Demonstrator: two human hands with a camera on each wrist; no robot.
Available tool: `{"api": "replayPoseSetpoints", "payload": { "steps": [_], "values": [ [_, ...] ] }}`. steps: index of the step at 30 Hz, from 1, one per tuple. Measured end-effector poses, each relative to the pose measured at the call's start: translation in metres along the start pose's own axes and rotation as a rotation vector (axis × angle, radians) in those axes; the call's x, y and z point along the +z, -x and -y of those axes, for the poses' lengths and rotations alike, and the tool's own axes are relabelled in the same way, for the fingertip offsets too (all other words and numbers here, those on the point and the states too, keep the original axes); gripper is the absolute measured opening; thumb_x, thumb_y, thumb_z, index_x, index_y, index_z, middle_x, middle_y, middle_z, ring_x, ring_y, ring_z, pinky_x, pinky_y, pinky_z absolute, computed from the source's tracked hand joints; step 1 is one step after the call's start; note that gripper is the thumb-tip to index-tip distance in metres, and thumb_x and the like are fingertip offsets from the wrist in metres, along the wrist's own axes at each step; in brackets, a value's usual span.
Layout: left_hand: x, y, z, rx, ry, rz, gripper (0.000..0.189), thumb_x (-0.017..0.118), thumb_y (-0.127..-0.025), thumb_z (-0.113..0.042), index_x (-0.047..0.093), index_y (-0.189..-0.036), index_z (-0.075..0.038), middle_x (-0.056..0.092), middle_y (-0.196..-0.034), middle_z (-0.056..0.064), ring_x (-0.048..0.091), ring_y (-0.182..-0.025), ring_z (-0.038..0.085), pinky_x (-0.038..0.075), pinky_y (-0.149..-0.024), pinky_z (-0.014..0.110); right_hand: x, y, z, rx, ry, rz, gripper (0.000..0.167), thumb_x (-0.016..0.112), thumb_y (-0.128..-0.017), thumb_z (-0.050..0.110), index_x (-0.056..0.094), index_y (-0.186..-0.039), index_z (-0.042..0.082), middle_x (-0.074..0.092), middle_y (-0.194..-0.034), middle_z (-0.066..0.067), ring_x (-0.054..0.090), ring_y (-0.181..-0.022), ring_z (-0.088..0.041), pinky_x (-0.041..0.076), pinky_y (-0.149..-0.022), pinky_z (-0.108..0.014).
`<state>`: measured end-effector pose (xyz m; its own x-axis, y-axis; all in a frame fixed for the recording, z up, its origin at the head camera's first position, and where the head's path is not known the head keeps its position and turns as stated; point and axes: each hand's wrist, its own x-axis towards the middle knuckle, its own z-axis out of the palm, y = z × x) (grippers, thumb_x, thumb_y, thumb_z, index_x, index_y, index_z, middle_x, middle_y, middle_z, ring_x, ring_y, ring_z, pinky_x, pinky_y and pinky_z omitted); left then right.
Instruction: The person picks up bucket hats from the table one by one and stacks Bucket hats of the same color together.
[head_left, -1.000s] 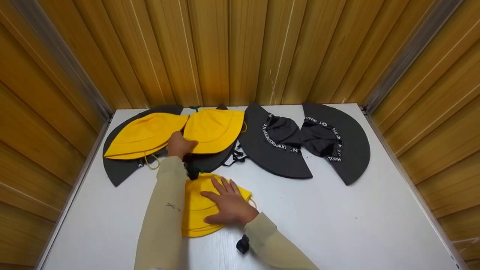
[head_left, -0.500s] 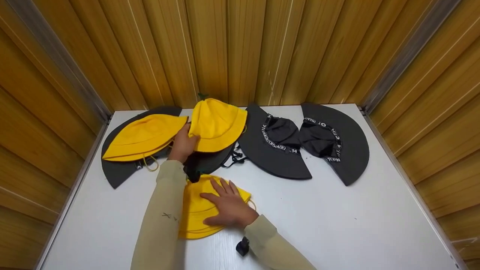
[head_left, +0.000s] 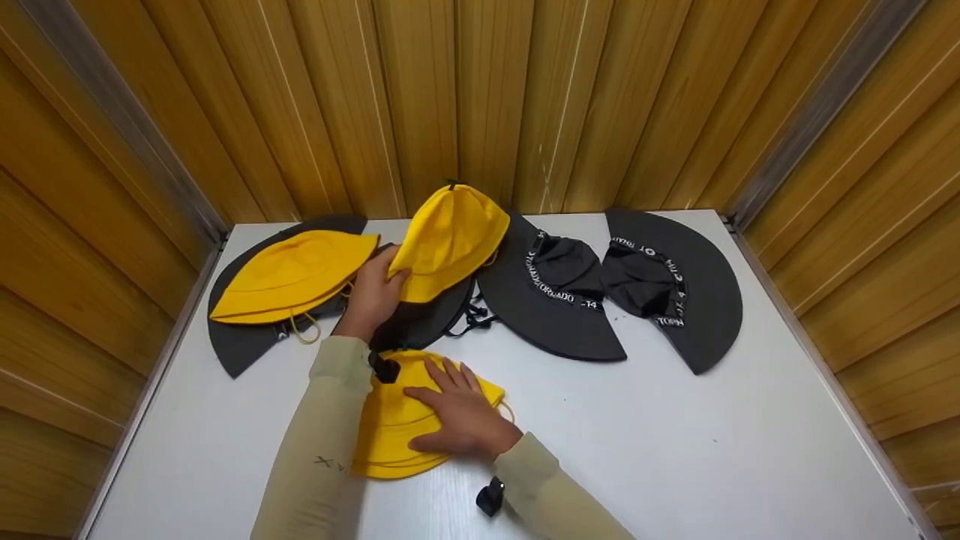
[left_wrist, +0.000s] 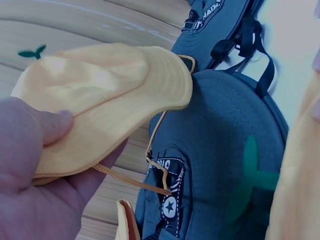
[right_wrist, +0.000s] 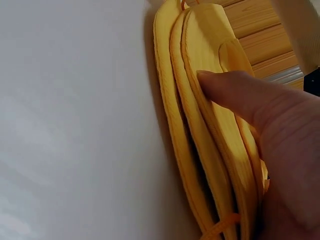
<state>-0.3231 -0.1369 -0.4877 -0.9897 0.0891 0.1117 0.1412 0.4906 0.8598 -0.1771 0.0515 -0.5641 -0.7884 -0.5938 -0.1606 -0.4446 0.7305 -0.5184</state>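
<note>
"Two bare hands are among the hats; what is each one doing?"

"My left hand (head_left: 375, 292) pinches the brim of a yellow bucket hat (head_left: 454, 240), thumb above, fingers beneath. The hat tilts over a dark wide-brimmed hat (head_left: 427, 322), crown toward the back wall. My right hand (head_left: 465, 420) is not clenched: it lies spread on some folded yellow hats (head_left: 390, 442) on the near part of the white table (head_left: 675, 450)."

"How do you handle the pinched hat well?"

"I judge it best to catch both layers of brim, so the soft cloth doesn't fall open, and to lift high enough for the chin cord (left_wrist: 132, 181) to clear the lettered band (left_wrist: 170, 206) below. Light, flat pressure from my right palm should stop the layered brims from sliding."

"And what can't you make out?"

"My left fingertips, hidden under the hat. Whether the cord touches that band or hangs just above it. How many hats are folded together: the right wrist view shows several brim edges, but my hand covers part of them. At far left, another yellow bucket hat (head_left: 292, 270) hides much of a second dark hat (head_left: 236, 349). A green sprout trim (left_wrist: 257, 180) in the left wrist view is badly blurred."
</note>
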Motion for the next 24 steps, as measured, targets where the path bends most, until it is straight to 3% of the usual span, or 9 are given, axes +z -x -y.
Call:
{"api": "replayPoseSetpoints", "payload": {
  "steps": [6, 12, 17, 21, 24],
  "values": [
    [-0.004, 0.012, -0.015, 0.012, 0.032, 0.022, 0.038, 0.058, -0.104, -0.018, 0.058, -0.142, -0.021, 0.066, -0.130, 0.003, 0.063, -0.111, 0.024, 0.053, -0.106, 0.047, 0.000, 0.004, -0.005, -0.013, -0.097, -0.050, 0.073, 0.071, -0.089, 0.055, 0.044, -0.154, 0.036, 0.013, -0.174, 0.000, 0.006, -0.162, -0.026, 0.005, -0.131, -0.053],
    [-0.013, 0.026, -0.031, 0.075, 0.082, 0.024, 0.040, 0.061, -0.102, -0.017, 0.060, -0.141, -0.021, 0.068, -0.131, 0.002, 0.067, -0.111, 0.024, 0.055, -0.105, 0.048, -0.023, 0.011, -0.015, -0.028, -0.311, -0.153, 0.066, 0.073, -0.093, 0.045, 0.048, -0.152, 0.031, 0.013, -0.173, 0.000, 0.011, -0.160, -0.027, 0.023, -0.127, -0.057],
    [-0.020, 0.036, -0.043, 0.188, 0.111, -0.009, 0.039, 0.062, -0.101, -0.015, 0.062, -0.139, -0.021, 0.069, -0.130, 0.002, 0.069, -0.109, 0.023, 0.057, -0.102, 0.046, -0.064, 0.015, -0.032, -0.060, -0.452, -0.391, 0.057, 0.075, -0.093, 0.036, 0.057, -0.145, 0.020, 0.025, -0.169, -0.009, 0.026, -0.155, -0.035, 0.031, -0.122, -0.060],
    [-0.026, 0.044, -0.056, 0.238, 0.146, -0.015, 0.039, 0.062, -0.101, -0.016, 0.063, -0.139, -0.023, 0.069, -0.129, 0.000, 0.069, -0.108, 0.020, 0.058, -0.100, 0.044, -0.105, 0.017, -0.045, -0.060, -0.621, -0.630, 0.052, 0.080, -0.091, 0.022, 0.061, -0.137, 0.008, 0.038, -0.160, -0.013, 0.037, -0.149, -0.033, 0.036, -0.122, -0.052],
    [-0.031, 0.051, -0.067, 0.268, 0.162, -0.008, 0.038, 0.063, -0.101, -0.017, 0.064, -0.138, -0.025, 0.070, -0.128, -0.001, 0.069, -0.108, 0.019, 0.058, -0.099, 0.043, -0.137, 0.019, -0.055, -0.037, -0.762, -0.781, 0.060, 0.081, -0.089, 0.017, 0.054, -0.140, 0.001, 0.042, -0.155, -0.016, 0.040, -0.147, -0.031, 0.036, -0.123, -0.047]
  ]
}}
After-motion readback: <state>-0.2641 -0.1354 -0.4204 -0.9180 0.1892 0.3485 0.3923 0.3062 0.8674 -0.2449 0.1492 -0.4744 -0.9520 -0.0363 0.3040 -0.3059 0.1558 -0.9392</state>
